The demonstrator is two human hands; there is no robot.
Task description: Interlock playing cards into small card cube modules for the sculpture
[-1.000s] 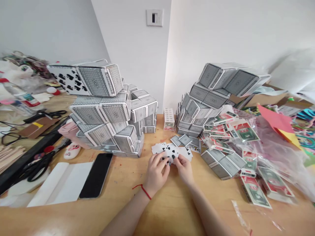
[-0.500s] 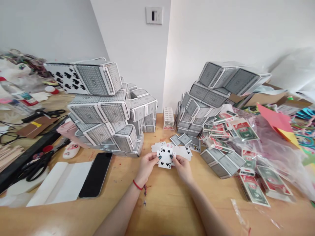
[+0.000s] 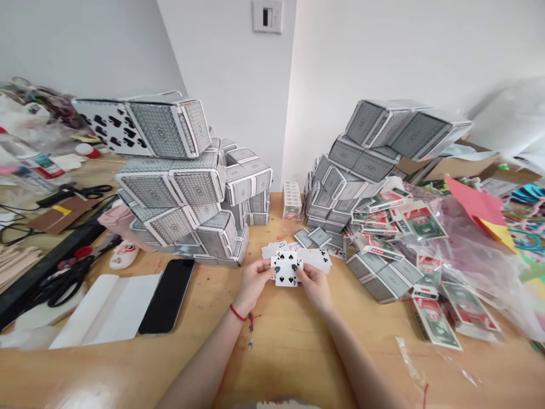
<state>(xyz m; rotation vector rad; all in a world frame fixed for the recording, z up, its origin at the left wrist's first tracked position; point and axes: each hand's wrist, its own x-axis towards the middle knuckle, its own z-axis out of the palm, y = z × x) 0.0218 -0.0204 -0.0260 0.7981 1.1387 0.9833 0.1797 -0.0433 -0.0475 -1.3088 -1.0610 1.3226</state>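
My left hand (image 3: 255,282) and my right hand (image 3: 314,284) pinch playing cards (image 3: 286,270) between them at the middle of the table. A four of spades faces up in front, and the corner of a five shows behind it. Both thumbs lie on the front card; the other fingers are hidden behind. Just beyond are loose face-up cards (image 3: 320,258), partly covered by the held ones. A few folded, grey-backed cards (image 3: 314,237) lie behind those.
Stacked blocks of folded cards rise at left (image 3: 174,187) and right (image 3: 361,159). Another card block (image 3: 385,276) and boxed decks (image 3: 434,322) lie on the right. A phone (image 3: 167,296), white paper (image 3: 108,309) and black scissors (image 3: 70,281) are on the left. A clear case (image 3: 292,200) stands at the back.
The view has shifted slightly, so the things on the table sit a little higher in it. Both hands keep their pinch on the cards, with the front card turned slightly straighter.
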